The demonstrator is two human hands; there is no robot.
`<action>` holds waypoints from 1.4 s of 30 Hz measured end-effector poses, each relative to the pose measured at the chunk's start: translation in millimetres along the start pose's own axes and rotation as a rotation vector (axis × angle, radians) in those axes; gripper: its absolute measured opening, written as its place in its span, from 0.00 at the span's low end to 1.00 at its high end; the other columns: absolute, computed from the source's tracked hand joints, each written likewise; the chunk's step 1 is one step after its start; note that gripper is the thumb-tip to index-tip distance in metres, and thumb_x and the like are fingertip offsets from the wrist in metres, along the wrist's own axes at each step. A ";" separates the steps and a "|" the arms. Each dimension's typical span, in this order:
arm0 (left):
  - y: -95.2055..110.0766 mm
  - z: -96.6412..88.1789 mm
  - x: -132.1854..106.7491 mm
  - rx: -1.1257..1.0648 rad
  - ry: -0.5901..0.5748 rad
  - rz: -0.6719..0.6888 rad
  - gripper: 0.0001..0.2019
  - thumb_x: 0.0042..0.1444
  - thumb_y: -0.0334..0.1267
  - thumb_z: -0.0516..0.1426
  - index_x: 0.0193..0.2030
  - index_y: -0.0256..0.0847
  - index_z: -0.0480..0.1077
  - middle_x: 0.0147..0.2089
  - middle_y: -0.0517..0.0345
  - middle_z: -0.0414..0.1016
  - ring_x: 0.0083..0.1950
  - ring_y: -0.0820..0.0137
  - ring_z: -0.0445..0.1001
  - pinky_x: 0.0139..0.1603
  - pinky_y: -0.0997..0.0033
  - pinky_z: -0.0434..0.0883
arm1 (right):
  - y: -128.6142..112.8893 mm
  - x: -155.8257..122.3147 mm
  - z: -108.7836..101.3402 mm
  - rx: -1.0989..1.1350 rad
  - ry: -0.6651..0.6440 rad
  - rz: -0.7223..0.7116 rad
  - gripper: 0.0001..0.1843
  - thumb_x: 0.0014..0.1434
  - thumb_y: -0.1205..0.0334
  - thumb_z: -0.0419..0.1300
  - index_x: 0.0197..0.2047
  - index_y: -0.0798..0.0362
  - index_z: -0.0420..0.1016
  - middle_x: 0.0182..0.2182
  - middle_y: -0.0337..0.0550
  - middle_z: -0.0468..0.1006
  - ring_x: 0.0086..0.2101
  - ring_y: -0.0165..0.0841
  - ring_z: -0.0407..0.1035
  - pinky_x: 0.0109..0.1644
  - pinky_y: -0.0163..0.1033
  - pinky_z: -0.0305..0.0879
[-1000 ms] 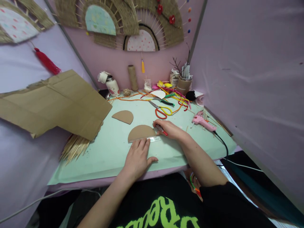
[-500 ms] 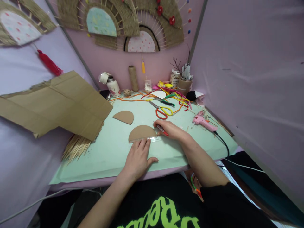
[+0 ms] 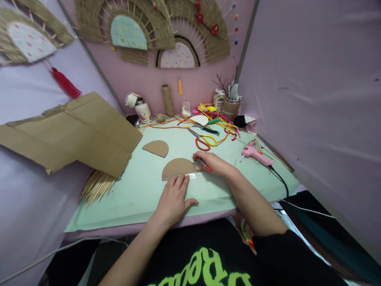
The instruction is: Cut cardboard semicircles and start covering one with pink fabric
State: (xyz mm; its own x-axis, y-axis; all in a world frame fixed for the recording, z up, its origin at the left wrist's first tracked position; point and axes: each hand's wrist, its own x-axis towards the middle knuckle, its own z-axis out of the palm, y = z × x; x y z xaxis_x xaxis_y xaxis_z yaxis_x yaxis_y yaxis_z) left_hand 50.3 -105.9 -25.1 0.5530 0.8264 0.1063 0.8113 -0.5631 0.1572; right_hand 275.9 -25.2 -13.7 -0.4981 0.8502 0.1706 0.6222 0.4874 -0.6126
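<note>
A cardboard half-disc [image 3: 179, 166] lies on the pale green table with its straight edge towards me. Along that edge runs a clear ruler [image 3: 195, 175]. My left hand [image 3: 175, 198] is flat, fingertips pressing on the ruler and thumb spread out to the right. At the half-disc's right end, my right hand [image 3: 212, 162] is closed around a red pen [image 3: 203, 163]; its tip is hidden by the fingers. A second cardboard half-disc [image 3: 156, 148] rests behind and to the left.
Scissors [image 3: 203, 141] and green-handled pliers [image 3: 210, 130] lie behind my hands. A pink glue gun [image 3: 256, 155] with a black cord is on the right. Large cardboard [image 3: 74, 135] covers thin sticks [image 3: 97, 186] on the left. A bottle [image 3: 143, 111] stands at the back.
The view has shifted slightly, so everything appears a little lower. Both hands, the ruler and the half-disc keep the same places relative to each other.
</note>
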 end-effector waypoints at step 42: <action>-2.8 0.1 -5.7 -0.028 -0.012 0.002 0.42 0.54 0.62 0.57 0.67 0.32 0.58 0.66 0.40 0.63 0.66 0.51 0.60 0.68 0.50 0.57 | -6.8 1.7 -2.3 0.006 -0.037 -0.013 0.14 0.56 0.62 0.60 0.47 0.53 0.71 0.40 0.46 0.78 0.36 0.35 0.70 0.42 0.39 0.65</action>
State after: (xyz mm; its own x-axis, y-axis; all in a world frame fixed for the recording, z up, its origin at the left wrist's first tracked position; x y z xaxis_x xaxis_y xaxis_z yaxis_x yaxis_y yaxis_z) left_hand 44.9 -109.1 -26.3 0.5569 0.8252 0.0947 0.8048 -0.5643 0.1840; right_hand 272.2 -26.6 -7.5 -0.5281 0.8358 0.1503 0.6117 0.4972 -0.6153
